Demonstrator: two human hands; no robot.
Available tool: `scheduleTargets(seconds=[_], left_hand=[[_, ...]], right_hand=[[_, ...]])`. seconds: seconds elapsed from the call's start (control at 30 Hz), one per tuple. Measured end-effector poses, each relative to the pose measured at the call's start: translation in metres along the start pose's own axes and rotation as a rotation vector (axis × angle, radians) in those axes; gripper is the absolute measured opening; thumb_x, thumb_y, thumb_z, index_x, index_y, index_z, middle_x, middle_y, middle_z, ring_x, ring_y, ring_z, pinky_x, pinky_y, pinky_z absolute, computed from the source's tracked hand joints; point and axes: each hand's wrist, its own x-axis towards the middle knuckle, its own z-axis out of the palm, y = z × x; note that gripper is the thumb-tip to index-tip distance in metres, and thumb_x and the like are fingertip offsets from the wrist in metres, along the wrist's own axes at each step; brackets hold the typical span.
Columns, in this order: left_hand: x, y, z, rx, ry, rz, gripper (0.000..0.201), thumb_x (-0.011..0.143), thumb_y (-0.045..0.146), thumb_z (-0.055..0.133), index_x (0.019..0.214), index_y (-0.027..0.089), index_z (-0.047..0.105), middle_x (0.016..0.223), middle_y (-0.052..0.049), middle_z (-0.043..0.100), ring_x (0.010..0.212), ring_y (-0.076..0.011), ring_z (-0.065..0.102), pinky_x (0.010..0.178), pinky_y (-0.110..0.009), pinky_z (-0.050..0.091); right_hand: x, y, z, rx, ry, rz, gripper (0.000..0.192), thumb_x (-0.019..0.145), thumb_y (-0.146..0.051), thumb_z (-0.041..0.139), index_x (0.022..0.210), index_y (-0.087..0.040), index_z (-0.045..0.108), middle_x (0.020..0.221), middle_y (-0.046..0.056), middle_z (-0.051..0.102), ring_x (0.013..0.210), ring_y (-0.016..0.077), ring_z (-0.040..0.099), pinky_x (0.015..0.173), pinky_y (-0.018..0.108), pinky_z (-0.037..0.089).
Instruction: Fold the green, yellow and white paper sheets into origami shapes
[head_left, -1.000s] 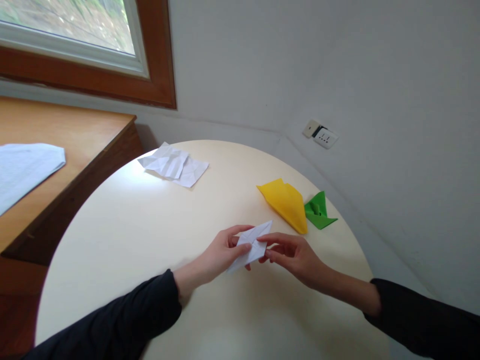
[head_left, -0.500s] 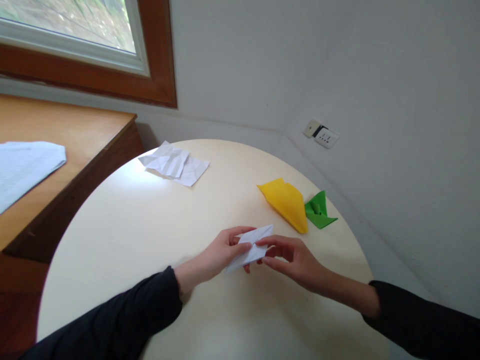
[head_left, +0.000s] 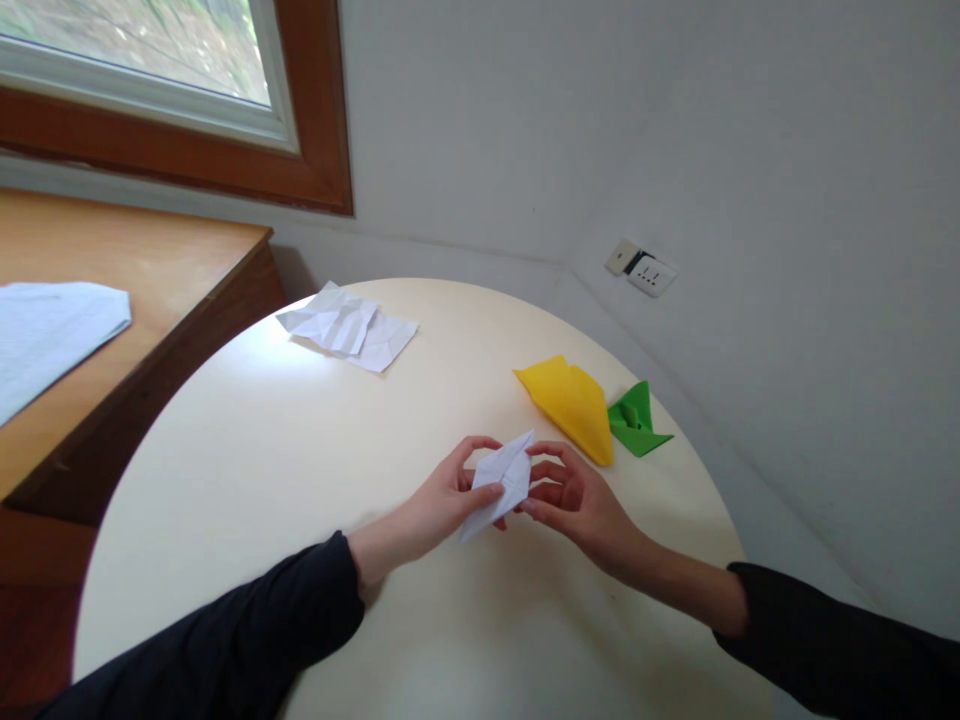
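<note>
Paper pieces on a smooth round top

White folded paper (head_left: 501,480) – matt, sharply creased; yellow paper (head_left: 571,403) and green paper (head_left: 636,420) matt, folded; crumpled white sheets (head_left: 346,326) rough with creases. Table (head_left: 300,470) cream, smooth, faint sheen. Side desk (head_left: 135,270) and window frame (head_left: 315,150) – brown wood.

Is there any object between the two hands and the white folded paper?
No. Both the left hand and the right hand already hold the white folded paper directly, above the round table. The yellow folded paper lies apart, behind the right hand.
</note>
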Motion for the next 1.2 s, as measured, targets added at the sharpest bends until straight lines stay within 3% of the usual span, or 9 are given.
scheduleTargets(seconds=[0.4, 0.6, 0.83, 0.93, 1.07, 1.2], left_hand=[[0.000, -0.001, -0.001, -0.051, -0.041, 0.013, 0.059, 0.066, 0.031, 0.076, 0.115, 0.019, 0.047, 0.092, -0.005, 0.061, 0.075, -0.0144, 0.059, 0.073, -0.031, 0.048], [-0.002, 0.000, -0.001, -0.006, -0.081, 0.031, 0.060, 0.066, 0.025, 0.075, 0.119, 0.020, 0.047, 0.105, -0.007, 0.060, 0.089, -0.0167, 0.056, 0.075, -0.028, 0.046], [-0.001, 0.001, 0.000, 0.025, -0.019, 0.025, 0.054, 0.066, 0.032, 0.074, 0.114, 0.017, 0.053, 0.101, -0.007, 0.064, 0.089, -0.0186, 0.058, 0.078, -0.029, 0.042], [-0.001, 0.000, -0.001, 0.201, 0.082, 0.141, 0.040, 0.070, 0.032, 0.069, 0.105, 0.016, 0.059, 0.102, -0.010, 0.063, 0.093, -0.0219, 0.058, 0.083, -0.034, 0.043], [-0.004, -0.003, -0.001, 0.582, 0.326, 0.462, 0.014, 0.074, 0.022, 0.063, 0.087, 0.019, 0.066, 0.107, -0.009, 0.056, 0.105, -0.0230, 0.052, 0.094, -0.038, 0.039], [-0.007, -0.005, 0.000, 0.729, 0.403, 0.572, 0.010, 0.072, 0.016, 0.063, 0.081, 0.021, 0.064, 0.095, -0.006, 0.055, 0.093, -0.0203, 0.053, 0.084, -0.035, 0.043]], right_hand=[[0.004, 0.002, 0.002, 0.074, 0.120, 0.024, 0.067, 0.058, -0.032, 0.080, 0.110, -0.027, 0.038, 0.091, 0.001, 0.061, 0.076, 0.0175, 0.066, 0.070, 0.035, 0.056], [0.005, 0.006, 0.002, 0.038, 0.150, -0.019, 0.065, 0.057, -0.029, 0.080, 0.110, -0.027, 0.041, 0.091, 0.001, 0.061, 0.076, 0.0169, 0.065, 0.068, 0.033, 0.055], [0.005, 0.009, 0.002, -0.077, 0.169, -0.121, 0.052, 0.063, -0.026, 0.076, 0.107, -0.025, 0.048, 0.085, 0.000, 0.061, 0.076, 0.0157, 0.063, 0.068, 0.031, 0.055], [0.005, 0.007, 0.003, -0.127, 0.175, -0.158, 0.045, 0.066, -0.024, 0.072, 0.105, -0.024, 0.049, 0.084, 0.000, 0.060, 0.075, 0.0151, 0.062, 0.068, 0.030, 0.055], [0.005, 0.003, 0.004, -0.217, 0.192, -0.207, 0.046, 0.068, -0.020, 0.069, 0.110, -0.025, 0.051, 0.087, 0.001, 0.060, 0.072, 0.0140, 0.061, 0.064, 0.028, 0.055], [0.007, 0.000, 0.003, -0.347, 0.222, -0.293, 0.052, 0.069, -0.017, 0.065, 0.119, -0.025, 0.051, 0.093, 0.003, 0.061, 0.067, 0.0124, 0.057, 0.058, 0.026, 0.054]])
